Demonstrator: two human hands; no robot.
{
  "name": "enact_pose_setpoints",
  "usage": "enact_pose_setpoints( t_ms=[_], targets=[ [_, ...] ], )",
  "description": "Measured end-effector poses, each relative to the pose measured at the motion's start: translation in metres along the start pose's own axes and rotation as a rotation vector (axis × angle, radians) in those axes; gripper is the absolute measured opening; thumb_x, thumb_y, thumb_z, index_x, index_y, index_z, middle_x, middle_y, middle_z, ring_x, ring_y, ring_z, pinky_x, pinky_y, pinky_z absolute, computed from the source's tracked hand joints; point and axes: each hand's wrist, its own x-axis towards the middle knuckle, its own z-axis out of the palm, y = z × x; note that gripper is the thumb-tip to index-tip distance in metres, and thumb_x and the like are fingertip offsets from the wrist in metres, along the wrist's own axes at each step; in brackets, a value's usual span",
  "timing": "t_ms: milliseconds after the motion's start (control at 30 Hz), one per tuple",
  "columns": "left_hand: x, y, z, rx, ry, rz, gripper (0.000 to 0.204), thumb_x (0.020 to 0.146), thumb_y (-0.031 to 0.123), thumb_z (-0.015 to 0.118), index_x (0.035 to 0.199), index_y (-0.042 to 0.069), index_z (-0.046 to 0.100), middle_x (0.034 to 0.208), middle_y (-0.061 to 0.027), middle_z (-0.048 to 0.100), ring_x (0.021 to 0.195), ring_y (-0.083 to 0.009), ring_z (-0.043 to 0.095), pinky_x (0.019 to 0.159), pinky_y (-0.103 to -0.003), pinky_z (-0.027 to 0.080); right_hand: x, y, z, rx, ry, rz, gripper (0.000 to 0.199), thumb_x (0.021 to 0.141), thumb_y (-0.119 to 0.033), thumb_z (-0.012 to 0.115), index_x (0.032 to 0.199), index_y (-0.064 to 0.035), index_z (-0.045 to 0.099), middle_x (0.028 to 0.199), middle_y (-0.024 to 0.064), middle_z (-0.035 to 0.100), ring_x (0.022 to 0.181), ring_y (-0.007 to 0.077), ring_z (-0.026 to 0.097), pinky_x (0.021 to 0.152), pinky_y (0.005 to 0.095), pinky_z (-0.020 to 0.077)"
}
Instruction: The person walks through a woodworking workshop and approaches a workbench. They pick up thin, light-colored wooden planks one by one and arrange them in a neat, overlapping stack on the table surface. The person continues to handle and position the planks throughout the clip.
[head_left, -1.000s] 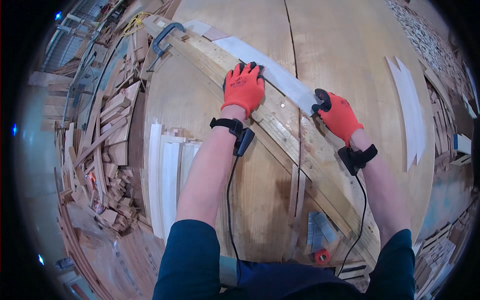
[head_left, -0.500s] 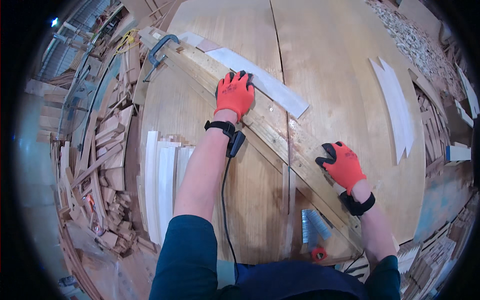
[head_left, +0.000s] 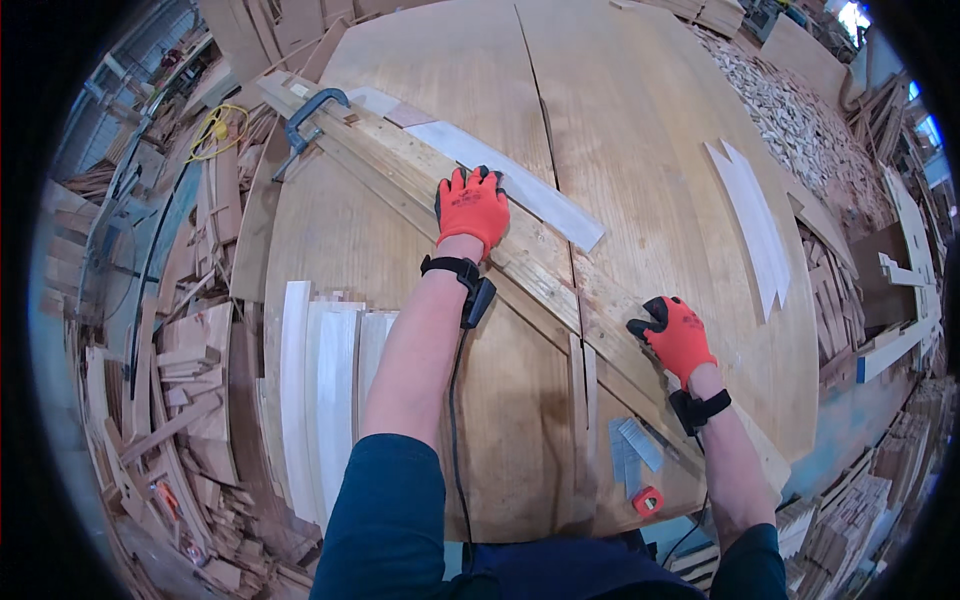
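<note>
A long wooden plank (head_left: pixel 540 255) runs diagonally over the large wooden tabletop (head_left: pixel 650 160), from far left to near right. My left hand (head_left: pixel 473 210), in a red glove with black fingertips, lies on it with fingers stretched forward. Beside that hand is a pale board strip (head_left: pixel 520 180) along the plank's far side. My right hand (head_left: pixel 678 335), gloved alike, rests at the plank's lower right part; thumb and forefinger are apart and nothing shows between them. A blue-grey C-clamp (head_left: pixel 308 115) grips the plank's far left end.
White curved boards (head_left: pixel 325 380) stand at the left. Pointed white strips (head_left: pixel 750 225) lie at the right. Near the front edge are strips of metal fasteners (head_left: pixel 632 445) and a red tape measure (head_left: pixel 648 500). Heaped wood offcuts (head_left: pixel 180 420) flank the table's left side.
The whole view has shifted slightly, with the table appearing a little further left. Both hands stay at about the same places on the plank.
</note>
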Motion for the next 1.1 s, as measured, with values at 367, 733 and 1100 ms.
enact_pose_setpoints(
  t_ms=[367, 733, 1100],
  targets=[
    [-0.014, -0.010, 0.018, 0.026, 0.033, 0.084, 0.054, 0.102, 0.038, 0.040, 0.148, 0.013, 0.048, 0.159, -0.0104, 0.040, 0.150, -0.0361, 0.028, 0.123, -0.052, 0.016, -0.020, 0.013, 0.040, 0.017, 0.108, 0.068, 0.035, 0.079, -0.023, 0.081, 0.107, -0.0063, 0.068, 0.108, 0.0148, 0.068, 0.100, 0.0325, 0.066, 0.087, 0.0414, 0.0528],
    [-0.023, -0.014, 0.017, 0.033, 0.079, 0.088, 0.054, 0.103, 0.038, 0.038, 0.149, 0.012, 0.047, 0.159, -0.0119, 0.040, 0.150, -0.0354, 0.028, 0.123, -0.052, 0.016, -0.024, 0.019, 0.049, 0.003, 0.171, 0.005, 0.033, 0.079, -0.019, 0.080, 0.107, -0.0058, 0.068, 0.103, 0.0141, 0.069, 0.095, 0.0310, 0.067, 0.084, 0.0398, 0.0530],
    [-0.033, -0.011, 0.013, 0.026, 0.047, 0.068, 0.052, 0.102, 0.038, 0.041, 0.147, 0.012, 0.049, 0.159, -0.0113, 0.040, 0.149, -0.0360, 0.030, 0.122, -0.052, 0.018, -0.034, 0.011, 0.032, 0.040, 0.136, 0.023, 0.038, 0.080, -0.029, 0.082, 0.105, -0.0050, 0.067, 0.103, 0.0141, 0.068, 0.095, 0.0314, 0.067, 0.084, 0.0409, 0.0526]
  ],
)
